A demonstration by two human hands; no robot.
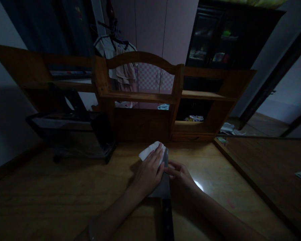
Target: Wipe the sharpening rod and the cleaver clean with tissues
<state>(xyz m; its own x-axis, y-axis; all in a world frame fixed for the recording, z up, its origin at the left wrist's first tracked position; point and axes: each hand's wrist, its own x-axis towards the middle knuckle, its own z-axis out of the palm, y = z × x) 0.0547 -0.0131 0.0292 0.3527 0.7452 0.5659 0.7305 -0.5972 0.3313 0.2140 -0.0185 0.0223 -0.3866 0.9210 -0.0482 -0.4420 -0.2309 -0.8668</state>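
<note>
A large knife [165,187] lies flat on the wooden desk [65,194], its blade pointing away from me and its dark handle [167,217] toward me. My left hand [150,170] lies flat over the blade, fingers stretched out, pressing a white cloth or tissue [149,150] onto the blade's far end. My right hand [179,174] rests at the blade's right edge, fingers curled, fingertips touching the metal. The room is dim.
A wooden shelf unit [140,97] rises along the desk's back edge. A dark rack [65,124] stands at the left. Another wooden surface [271,164] with small papers adjoins on the right. Clothes hang behind the shelf, and a dark cabinet stands behind on the right.
</note>
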